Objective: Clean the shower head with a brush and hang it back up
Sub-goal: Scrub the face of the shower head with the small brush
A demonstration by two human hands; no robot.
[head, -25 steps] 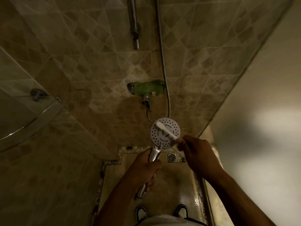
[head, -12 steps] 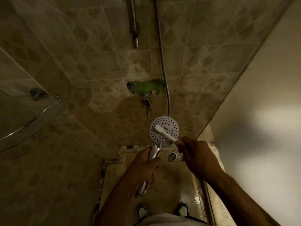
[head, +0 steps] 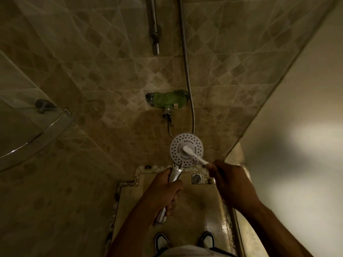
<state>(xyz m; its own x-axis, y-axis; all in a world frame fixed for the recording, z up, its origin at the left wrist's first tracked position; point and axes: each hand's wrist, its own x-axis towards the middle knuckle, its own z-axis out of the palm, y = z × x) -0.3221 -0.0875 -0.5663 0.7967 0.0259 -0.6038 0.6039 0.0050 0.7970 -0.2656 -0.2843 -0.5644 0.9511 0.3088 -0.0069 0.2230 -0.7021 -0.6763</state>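
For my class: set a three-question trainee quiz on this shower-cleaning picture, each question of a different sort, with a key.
1. True or false: the left hand grips the shower head by its handle.
2. What lies against the nozzle face? A sponge; B brush; C cloth.
3. Fill in: the right hand holds the ___.

Key: 1 true; 2 B; 3 brush.

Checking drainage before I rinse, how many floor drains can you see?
1: a square floor drain on the shower floor near the back wall, between the two hands. Others may be hidden under the arms.
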